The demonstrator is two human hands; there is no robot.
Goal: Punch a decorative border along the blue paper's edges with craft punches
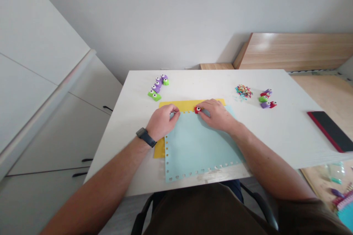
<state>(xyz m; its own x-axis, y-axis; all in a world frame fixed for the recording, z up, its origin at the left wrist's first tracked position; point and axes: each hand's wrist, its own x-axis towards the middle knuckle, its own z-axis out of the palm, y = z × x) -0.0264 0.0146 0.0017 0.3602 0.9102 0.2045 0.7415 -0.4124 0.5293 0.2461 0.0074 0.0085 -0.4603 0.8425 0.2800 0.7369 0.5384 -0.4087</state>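
The right hand (217, 114) pinches a red punch (197, 109) at the far edge of the blue paper (202, 148); the left hand (163, 120) curls its fingers by the far left corner, grip unclear

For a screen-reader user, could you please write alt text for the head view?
A person's right hand holds a red, eyed gadget, likely a punch, at the far edge of a perforated light blue sheet; the left hand is by its far left corner. A yellow sheet lies beneath; confetti and similar gadgets are on the white table.
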